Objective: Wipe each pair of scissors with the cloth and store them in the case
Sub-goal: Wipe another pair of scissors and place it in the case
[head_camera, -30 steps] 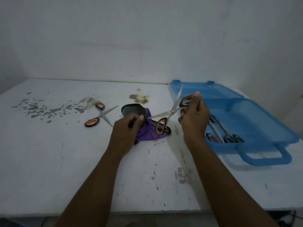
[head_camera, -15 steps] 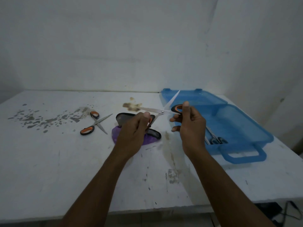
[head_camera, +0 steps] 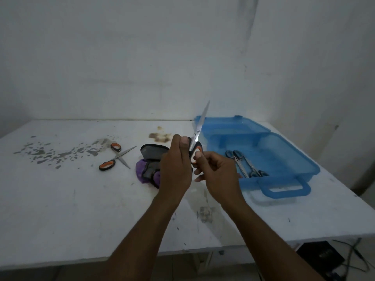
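Note:
Both hands hold one pair of orange-and-black scissors (head_camera: 197,136) above the table, blades together and pointing up toward the wall. My left hand (head_camera: 176,169) grips the handles from the left; my right hand (head_camera: 218,173) grips the lower handle loop from the right. The purple cloth (head_camera: 145,172) lies on the table behind my left hand, with a black-grey pouch-like item (head_camera: 153,152) on it. A second orange-handled pair (head_camera: 116,158) lies open on the table to the left. The open blue plastic case (head_camera: 284,159) sits on the right and holds several dark-handled scissors (head_camera: 244,165).
The white table (head_camera: 60,199) has grey paint flecks at the far left, a brown stain behind the cloth and scuffs near the front. A white wall rises right behind it. Under the table's right corner sit a black box (head_camera: 322,254) and cables.
The scissors went from open and spread sideways to blades together pointing up. My left hand left the cloth and took the handles. The view shifted up and right.

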